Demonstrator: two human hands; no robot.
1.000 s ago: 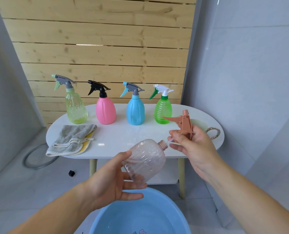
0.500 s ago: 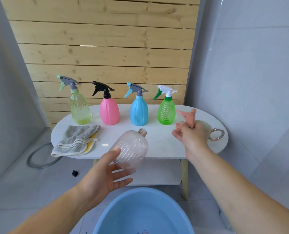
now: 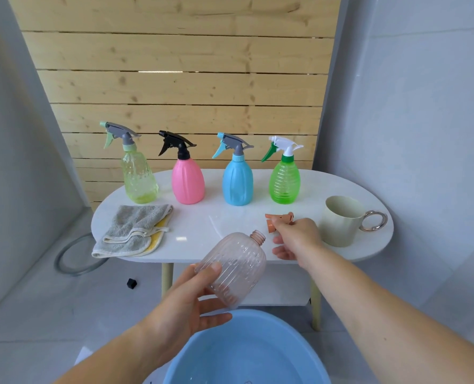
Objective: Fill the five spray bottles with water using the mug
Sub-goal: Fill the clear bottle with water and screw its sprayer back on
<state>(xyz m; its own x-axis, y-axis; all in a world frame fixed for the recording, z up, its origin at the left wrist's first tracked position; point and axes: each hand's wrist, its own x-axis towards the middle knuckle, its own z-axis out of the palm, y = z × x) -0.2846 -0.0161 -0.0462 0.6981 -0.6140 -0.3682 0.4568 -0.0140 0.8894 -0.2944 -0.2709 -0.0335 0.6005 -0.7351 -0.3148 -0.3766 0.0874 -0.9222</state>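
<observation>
My left hand (image 3: 186, 303) grips a clear pinkish ribbed spray bottle (image 3: 237, 268), uncapped and tilted with its neck toward the upper right, above a blue basin (image 3: 246, 353) of water. My right hand (image 3: 296, 238) rests on the white table (image 3: 224, 217), fingertips on the orange spray head (image 3: 278, 219), which lies on its side there. A cream mug (image 3: 341, 223) with a metal ring handle stands just right of that hand. Along the back stand capped yellow-green (image 3: 139, 178), pink (image 3: 188, 184), blue (image 3: 237, 184) and green (image 3: 284, 184) spray bottles.
A folded grey and yellow cloth (image 3: 136, 228) lies on the table's left front. A hose loop (image 3: 72, 261) and a small black object (image 3: 131, 283) are on the floor to the left. Wooden slats back the table; grey walls stand on both sides.
My right hand carried the orange spray head from the bottle's neck down onto the table beside the mug. The left hand turned the open bottle more upright and moved it left.
</observation>
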